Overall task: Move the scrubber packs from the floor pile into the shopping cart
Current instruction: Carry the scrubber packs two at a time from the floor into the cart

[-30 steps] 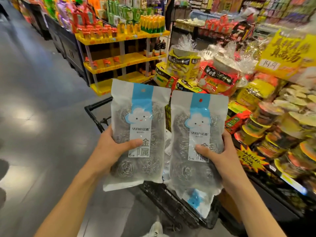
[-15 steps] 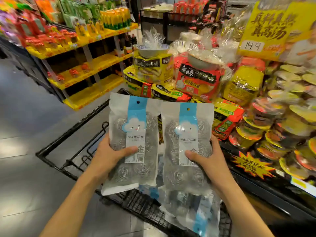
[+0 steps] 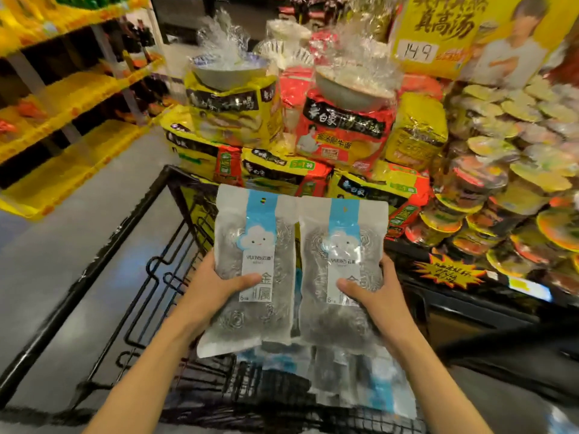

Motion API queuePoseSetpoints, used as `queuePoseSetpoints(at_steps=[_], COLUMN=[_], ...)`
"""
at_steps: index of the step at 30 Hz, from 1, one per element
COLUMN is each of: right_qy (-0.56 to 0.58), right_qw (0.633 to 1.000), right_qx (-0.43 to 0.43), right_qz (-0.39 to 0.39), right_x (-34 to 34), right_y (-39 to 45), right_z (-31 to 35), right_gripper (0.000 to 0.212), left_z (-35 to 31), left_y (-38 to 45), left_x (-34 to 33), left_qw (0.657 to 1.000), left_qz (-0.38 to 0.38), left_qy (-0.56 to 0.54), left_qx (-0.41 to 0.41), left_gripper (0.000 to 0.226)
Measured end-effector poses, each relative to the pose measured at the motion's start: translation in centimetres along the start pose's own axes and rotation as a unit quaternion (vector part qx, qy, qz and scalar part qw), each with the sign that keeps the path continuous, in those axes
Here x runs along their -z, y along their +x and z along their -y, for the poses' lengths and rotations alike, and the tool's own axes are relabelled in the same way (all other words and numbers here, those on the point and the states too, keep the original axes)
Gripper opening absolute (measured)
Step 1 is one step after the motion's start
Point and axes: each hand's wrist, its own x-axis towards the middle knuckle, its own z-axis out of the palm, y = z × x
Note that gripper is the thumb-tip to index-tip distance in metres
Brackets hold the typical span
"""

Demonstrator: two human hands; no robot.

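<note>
Steel-wool scrubber packs, blue-striped: left hand [image 3: 209, 294] grips left pack [image 3: 253, 270], right hand [image 3: 377, 296] grips right pack [image 3: 341, 270].

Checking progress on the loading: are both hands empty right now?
No, the left hand and right hand each hold a scrubber pack over the shopping cart.

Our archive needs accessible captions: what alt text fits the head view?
Two hands, left hand and right hand, each hold a scrubber pack upright above a black shopping cart, beside stacked instant noodles.
</note>
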Motion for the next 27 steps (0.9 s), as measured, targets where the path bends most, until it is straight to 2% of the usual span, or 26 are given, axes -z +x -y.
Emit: queuePoseSetpoints(at_steps=[8,12,18,21,23,27], right_qy=[-0.021,-0.035,-0.053,-0.048,-0.047,-0.059], right_qw=[0.997,0.996,0.989,0.987,0.985,0.981], right_qx=[-0.057,-0.081,-0.133,-0.144,-0.153,-0.180], right_qz=[-0.048,-0.033,-0.038,-0.048,-0.061,-0.048], right_x=[-3.3,-4.0,-4.6,-4.9,-5.4,-6.3], right_y=[-0.1,1.1,4.5,6.3,7.3,8.8], right_z=[-3.7,-6.4,-10.6,-13.7,-15.9,-20.5], right_gripper=[0.085,0.086,0.088,0.078,0.076,0.092], left_z=[4.2,5.4,8.7,11.4,13.4,17.9], left_y=[3.8,5.0,8.6,10.7,12.1,14.0], left_x=[2.7,2.4,2.4,2.3,2.2,2.0], left_qw=[0.997,0.996,0.992,0.986,0.985,0.980], left_qz=[0.042,0.036,0.054,0.076,0.070,0.068], left_qy=[0.023,0.026,0.042,0.058,0.055,0.052], left_qx=[0.063,0.072,0.109,0.138,0.149,0.178], left_gripper=[0.060,0.051,0.060,0.070,0.065,0.067])
